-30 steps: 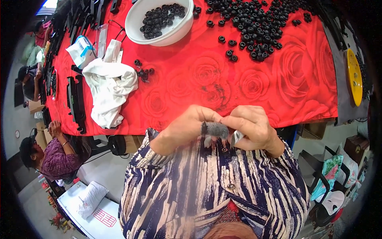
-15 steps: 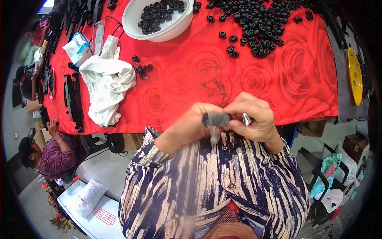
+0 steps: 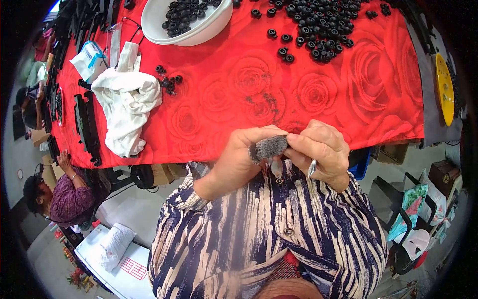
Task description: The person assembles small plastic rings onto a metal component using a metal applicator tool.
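Where both hands meet: grey fuzzy piece (image 3: 271, 148) between left hand (image 3: 239, 157) and right hand (image 3: 321, 152), near red-covered desk (image 3: 219, 119) edge.
Right grip: fingers closed on shiny metal tool (image 3: 312, 168); fingertips at grey piece.
Left grip: fingers curled; clamped or not, cannot tell.
Desk left: white cloth (image 3: 124, 114), black parts with springs (image 3: 169, 84) beside it.
Desk far side: white bowl (image 3: 206, 35) holding black wheel-like parts (image 3: 180, 21); loose pile (image 3: 322, 54) right of it.

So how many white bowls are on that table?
1: a white bowl far across the red tablecloth, left of the large pile of black parts, cut by the picture's top edge. Others may be hidden.
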Action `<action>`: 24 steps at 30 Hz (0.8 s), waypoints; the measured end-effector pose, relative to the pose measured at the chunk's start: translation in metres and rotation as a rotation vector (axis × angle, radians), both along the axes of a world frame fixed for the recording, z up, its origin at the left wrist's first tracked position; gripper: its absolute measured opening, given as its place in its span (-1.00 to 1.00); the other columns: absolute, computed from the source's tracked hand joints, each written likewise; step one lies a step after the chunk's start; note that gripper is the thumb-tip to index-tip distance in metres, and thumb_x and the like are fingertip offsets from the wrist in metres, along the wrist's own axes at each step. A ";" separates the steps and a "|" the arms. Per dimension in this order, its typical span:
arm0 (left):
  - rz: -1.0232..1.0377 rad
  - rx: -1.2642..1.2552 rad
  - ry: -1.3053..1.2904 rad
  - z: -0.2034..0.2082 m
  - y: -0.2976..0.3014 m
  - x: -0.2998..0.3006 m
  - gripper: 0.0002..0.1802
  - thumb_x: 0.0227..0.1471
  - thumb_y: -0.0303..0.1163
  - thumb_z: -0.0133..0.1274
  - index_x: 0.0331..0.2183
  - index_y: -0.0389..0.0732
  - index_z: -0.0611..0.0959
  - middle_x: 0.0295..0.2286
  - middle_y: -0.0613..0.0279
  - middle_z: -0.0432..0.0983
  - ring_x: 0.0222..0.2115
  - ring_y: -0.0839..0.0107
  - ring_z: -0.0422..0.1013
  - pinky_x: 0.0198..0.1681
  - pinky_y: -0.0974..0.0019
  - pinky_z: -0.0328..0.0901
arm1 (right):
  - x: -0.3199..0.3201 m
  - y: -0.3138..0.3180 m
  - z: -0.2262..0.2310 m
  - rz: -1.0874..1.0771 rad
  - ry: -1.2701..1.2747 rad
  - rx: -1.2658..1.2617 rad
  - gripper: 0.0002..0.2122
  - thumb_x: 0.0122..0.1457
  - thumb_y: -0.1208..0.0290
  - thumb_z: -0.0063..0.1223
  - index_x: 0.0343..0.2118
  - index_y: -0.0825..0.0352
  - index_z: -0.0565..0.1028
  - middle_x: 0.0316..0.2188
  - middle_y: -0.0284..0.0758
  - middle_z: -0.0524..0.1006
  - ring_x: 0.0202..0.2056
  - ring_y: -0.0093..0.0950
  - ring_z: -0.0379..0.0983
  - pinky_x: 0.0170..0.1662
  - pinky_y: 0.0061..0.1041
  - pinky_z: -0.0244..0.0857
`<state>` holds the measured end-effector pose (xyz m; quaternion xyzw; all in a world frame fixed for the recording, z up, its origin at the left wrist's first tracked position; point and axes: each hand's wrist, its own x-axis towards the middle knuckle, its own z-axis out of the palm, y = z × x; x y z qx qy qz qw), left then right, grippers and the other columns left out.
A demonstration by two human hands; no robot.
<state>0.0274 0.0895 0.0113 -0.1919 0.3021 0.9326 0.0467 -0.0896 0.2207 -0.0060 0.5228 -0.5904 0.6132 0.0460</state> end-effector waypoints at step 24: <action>0.022 -0.279 -0.012 0.008 0.001 -0.002 -0.79 0.06 -0.53 -0.06 -0.22 -0.36 0.53 -0.31 0.24 0.40 -0.47 0.51 0.41 -0.43 0.48 0.33 | -0.004 0.014 0.007 0.083 -0.323 0.373 -0.84 0.11 0.54 -0.05 -0.26 0.49 0.40 -0.51 -0.24 0.40 -0.54 -0.48 0.28 -0.48 -0.54 0.14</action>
